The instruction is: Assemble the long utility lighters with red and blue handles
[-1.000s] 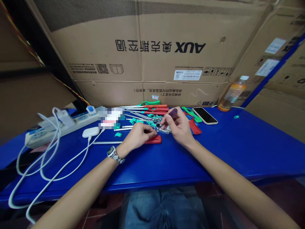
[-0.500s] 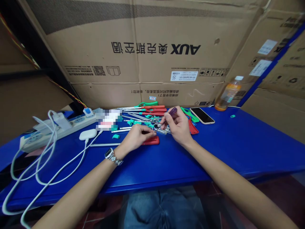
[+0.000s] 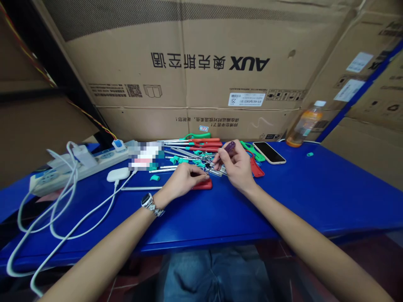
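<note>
My right hand is closed around a screwdriver with a dark purple handle; its thin shaft slants down and left toward my other fingertips. There my left hand pinches something too small to make out, close to the shaft's tip. Beneath the left hand lies a red-handled long-nosed lighter, its metal tube reaching left across the table. Just beyond both hands is a jumble of silver metal tubes, teal plastic pieces and small wires. A red plastic shell rests beside my right hand.
Several red and green lighters lie at the back of the blue table, before a large cardboard box. A phone and an orange drink bottle stand right; a power strip and white cables occupy the left.
The whole view has shifted slightly, so things appear a little farther right. Both hands keep nearly the same pose, with the screwdriver still in the right.
</note>
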Demonstrator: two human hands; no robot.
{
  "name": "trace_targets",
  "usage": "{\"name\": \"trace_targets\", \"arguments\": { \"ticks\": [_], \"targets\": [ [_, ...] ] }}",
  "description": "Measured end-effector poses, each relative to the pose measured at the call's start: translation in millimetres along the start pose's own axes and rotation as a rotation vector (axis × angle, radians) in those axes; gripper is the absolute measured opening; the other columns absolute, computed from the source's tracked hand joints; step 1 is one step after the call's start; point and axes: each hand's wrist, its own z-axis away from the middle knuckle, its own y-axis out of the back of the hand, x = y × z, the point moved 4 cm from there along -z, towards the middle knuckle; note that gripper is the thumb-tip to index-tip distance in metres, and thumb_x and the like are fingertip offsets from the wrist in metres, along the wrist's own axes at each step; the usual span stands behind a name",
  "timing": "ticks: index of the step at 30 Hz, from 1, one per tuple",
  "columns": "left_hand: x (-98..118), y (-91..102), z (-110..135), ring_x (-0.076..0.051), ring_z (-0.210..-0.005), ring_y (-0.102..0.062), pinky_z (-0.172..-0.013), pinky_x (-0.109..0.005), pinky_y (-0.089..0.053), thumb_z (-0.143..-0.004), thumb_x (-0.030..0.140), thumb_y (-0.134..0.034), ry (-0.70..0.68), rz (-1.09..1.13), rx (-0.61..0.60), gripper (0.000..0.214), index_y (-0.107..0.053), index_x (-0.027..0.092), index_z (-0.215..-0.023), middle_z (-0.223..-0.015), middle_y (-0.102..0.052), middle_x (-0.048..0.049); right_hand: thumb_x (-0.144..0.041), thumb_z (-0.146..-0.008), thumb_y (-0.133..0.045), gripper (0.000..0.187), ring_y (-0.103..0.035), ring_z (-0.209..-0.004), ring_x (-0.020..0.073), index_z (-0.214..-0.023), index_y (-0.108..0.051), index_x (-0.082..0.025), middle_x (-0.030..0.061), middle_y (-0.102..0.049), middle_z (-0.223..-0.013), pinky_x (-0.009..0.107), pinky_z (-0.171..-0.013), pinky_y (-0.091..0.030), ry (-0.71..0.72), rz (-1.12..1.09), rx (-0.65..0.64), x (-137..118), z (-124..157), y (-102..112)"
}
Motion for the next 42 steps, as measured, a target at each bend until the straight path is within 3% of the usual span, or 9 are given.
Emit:
{"name": "trace_targets", "arguments": {
  "ticks": [18, 21, 25, 29, 33, 42],
  "targets": [
    [2.4, -2.7, 1.2, -0.019, -0.074, -0.064, -0.069, -0.030, -0.047, -0.085, 0.036, -0.066, -0.006, -0.010, -0.021, 0.024, -0.077, 0.015, -0.080, -0.079, -0.075, -0.0047, -0.046, -0.090, -0.062, 0.029, -0.060, -0.050, 0.0089, -0.084, -0.046, -0.023, -0.0044, -0.063, -0.068, 0.024, -0.051, -0.052, -0.022, 0.014, -0.006, -1.8, 1.0, -2.0],
    [5.4, -0.6, 2.8, -0.022, -0.087, -0.063, -0.079, -0.033, -0.048, -0.080, 0.041, -0.073, -0.060, -0.079, -0.056, 0.027, -0.076, 0.017, -0.093, -0.093, -0.073, -0.0061, -0.048, -0.089, -0.063, 0.029, -0.059, -0.048, 0.0091, -0.086, -0.047, -0.024, -0.0047, -0.063, -0.067, 0.024, -0.048, -0.051, -0.035, 0.034, 0.008, -1.0, -0.4, 1.0],
    [8.3, 4.0, 5.9, -0.028, -0.106, -0.056, -0.095, -0.040, -0.043, -0.072, 0.049, -0.080, -0.133, -0.301, -0.082, 0.049, -0.072, 0.020, -0.111, -0.111, -0.064, -0.0089, -0.048, -0.089, -0.064, 0.029, -0.056, -0.045, 0.0083, -0.086, -0.050, -0.023, -0.0052, -0.062, -0.065, 0.022, -0.044, -0.048, -0.058, 0.035, -0.029, 4.8, -1.7, 2.7],
    [7.3, 1.1, 7.0, -0.025, -0.093, -0.059, -0.083, -0.036, -0.046, -0.083, 0.047, -0.070, -0.105, -0.353, -0.160, 0.035, -0.074, 0.017, -0.100, -0.099, -0.065, -0.0084, -0.046, -0.089, -0.064, 0.027, -0.056, -0.046, 0.0088, -0.084, -0.050, -0.023, -0.0041, -0.063, -0.067, 0.023, -0.045, -0.048, -0.063, 0.051, -0.075, 9.1, -0.1, -0.2],
    [8.2, -1.8, 6.0, -0.021, -0.080, -0.059, -0.071, -0.030, -0.044, -0.084, 0.044, -0.068, -0.087, -0.317, -0.161, 0.030, -0.073, 0.016, -0.091, -0.088, -0.068, -0.0067, -0.046, -0.090, -0.063, 0.026, -0.057, -0.048, 0.0091, -0.085, -0.051, -0.023, -0.0037, -0.063, -0.069, 0.023, -0.046, -0.048, -0.057, 0.055, -0.087, 9.5, 0.9, -2.5],
    [8.3, -2.2, 5.7, -0.020, -0.077, -0.060, -0.068, -0.029, -0.043, -0.083, 0.042, -0.069, -0.087, -0.296, -0.147, 0.027, -0.073, 0.016, -0.089, -0.086, -0.070, -0.0063, -0.047, -0.091, -0.062, 0.027, -0.057, -0.049, 0.0095, -0.085, -0.051, -0.023, -0.0036, -0.063, -0.069, 0.024, -0.048, -0.049, -0.076, 0.089, -0.120, 13.8, 1.9, -3.6]
  ]
}}
